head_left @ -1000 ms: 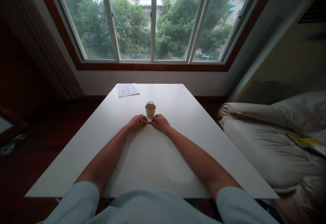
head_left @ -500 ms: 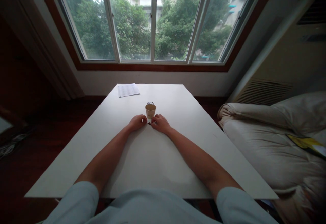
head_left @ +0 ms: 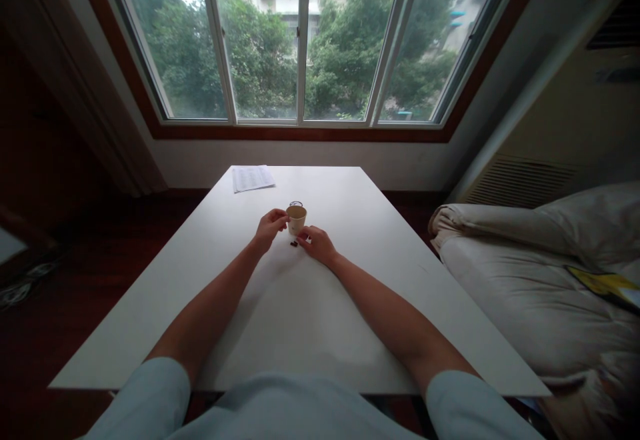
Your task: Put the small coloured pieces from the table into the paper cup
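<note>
A small tan paper cup (head_left: 297,223) stands upright at the middle of the white table (head_left: 295,333). Beside its left rim is my left hand (head_left: 271,227), raised off the table, thumb and fingers pinched together; what they hold, if anything, is too small to make out. My right hand (head_left: 318,244) rests low at the cup's front right, fingertips closed beside a few small dark pieces (head_left: 294,244). Whether something sits between those fingertips cannot be seen. The dark pieces lie on the tabletop just in front of the cup.
Behind the cup lies a thin dark loop (head_left: 296,203). Printed sheets of paper (head_left: 253,178) are at the table's far left corner. A beige padded sofa (head_left: 505,280) stands to the right, and a window (head_left: 300,47) is beyond the table.
My left hand has lifted from the tabletop, up beside the cup's left rim. My right hand has shifted slightly right, leaving the dark pieces more visible.
</note>
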Tool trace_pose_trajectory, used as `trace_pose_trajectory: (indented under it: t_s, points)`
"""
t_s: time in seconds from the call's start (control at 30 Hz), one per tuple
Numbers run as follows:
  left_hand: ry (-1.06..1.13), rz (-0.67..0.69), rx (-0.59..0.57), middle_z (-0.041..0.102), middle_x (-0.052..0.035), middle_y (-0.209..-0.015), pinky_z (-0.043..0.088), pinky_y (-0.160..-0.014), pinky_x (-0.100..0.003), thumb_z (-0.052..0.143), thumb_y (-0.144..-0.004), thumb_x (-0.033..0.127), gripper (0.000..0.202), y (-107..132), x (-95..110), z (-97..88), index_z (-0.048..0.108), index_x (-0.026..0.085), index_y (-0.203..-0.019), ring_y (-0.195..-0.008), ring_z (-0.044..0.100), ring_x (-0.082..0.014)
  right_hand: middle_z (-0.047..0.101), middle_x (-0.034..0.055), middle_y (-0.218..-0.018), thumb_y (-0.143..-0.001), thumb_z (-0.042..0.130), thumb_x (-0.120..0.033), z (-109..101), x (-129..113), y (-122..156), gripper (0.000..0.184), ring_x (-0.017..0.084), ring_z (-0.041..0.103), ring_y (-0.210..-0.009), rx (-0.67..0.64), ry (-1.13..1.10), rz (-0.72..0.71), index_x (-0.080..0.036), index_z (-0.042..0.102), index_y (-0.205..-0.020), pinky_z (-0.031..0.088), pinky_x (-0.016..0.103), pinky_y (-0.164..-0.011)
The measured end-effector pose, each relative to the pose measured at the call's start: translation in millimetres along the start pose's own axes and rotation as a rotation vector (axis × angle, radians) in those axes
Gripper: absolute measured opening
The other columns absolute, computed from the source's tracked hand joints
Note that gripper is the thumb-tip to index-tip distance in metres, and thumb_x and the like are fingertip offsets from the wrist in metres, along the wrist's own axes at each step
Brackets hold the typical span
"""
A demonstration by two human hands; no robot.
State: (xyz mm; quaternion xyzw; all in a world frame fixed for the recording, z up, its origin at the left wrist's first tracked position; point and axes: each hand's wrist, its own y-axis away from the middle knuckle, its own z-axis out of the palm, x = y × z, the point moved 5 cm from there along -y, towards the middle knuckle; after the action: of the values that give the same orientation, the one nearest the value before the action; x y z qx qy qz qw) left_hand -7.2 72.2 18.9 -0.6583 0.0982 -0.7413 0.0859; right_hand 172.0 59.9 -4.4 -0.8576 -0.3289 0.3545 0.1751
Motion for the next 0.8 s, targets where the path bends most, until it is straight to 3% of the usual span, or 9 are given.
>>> trace_pose_trajectory:
  t_s: [0.17, 0.4, 0.53, 0.8]
  points:
    - [0.148, -0.054, 0.002, 0.064, 0.0003, -0.076, 0.039, -0.054, -0.021, 0.074, -0.07, 0.03, 0.027, -4.0, 3.3, 9.2, 0.059, 0.017, -0.089, -0.056, 0.05, -0.0064, 0.063, 0.0023, -0.083, -0.084, 0.057, -0.015, -2.3, -2.3, -1.4, 0.007, 0.017, 0.053, -0.078, 0.044, -0.011, 0.003, -0.02, 0.061, -0.086, 0.042, 0.028, -0.072]
    - [0.065, -0.092, 0.034, 0.063, -0.0008, -0.082, 0.042, -0.055, -0.021, 0.069, -0.071, 0.029, 0.026, -5.2, 2.1, 15.3, 0.057, 0.018, -0.091, -0.059, 0.052, -0.0069, 0.063, 0.0039, -0.084, -0.087, 0.052, -0.017, -4.6, -8.7, -2.4, 0.011, 0.019, 0.053, -0.082, 0.011, 0.008, 0.026, -0.021, 0.062, -0.088, 0.043, 0.03, -0.075]
    - [0.125, -0.121, 0.072, 0.066, -0.0024, -0.084, 0.045, -0.056, -0.022, 0.07, -0.07, 0.025, 0.026, -3.7, 2.6, 12.2, 0.062, 0.016, -0.093, -0.058, 0.052, -0.0065, 0.064, 0.0047, -0.086, -0.088, 0.053, -0.019, -5.1, -9.4, -2.0, 0.012, 0.02, 0.053, -0.084, 0.017, -0.004, 0.022, -0.021, 0.064, -0.09, 0.044, 0.031, -0.077]
    - [0.221, -0.206, -0.021, 0.07, -0.0115, -0.112, 0.053, -0.065, -0.027, 0.068, -0.077, 0.025, 0.037, -3.1, 2.3, 14.3, 0.065, 0.014, -0.111, -0.06, 0.057, -0.0066, 0.065, 0.0049, -0.088, -0.091, 0.052, -0.02, -2.2, -5.1, -1.4, 0.014, 0.02, 0.053, -0.087, 0.035, -0.013, 0.011, -0.022, 0.066, -0.092, 0.044, 0.032, -0.08]
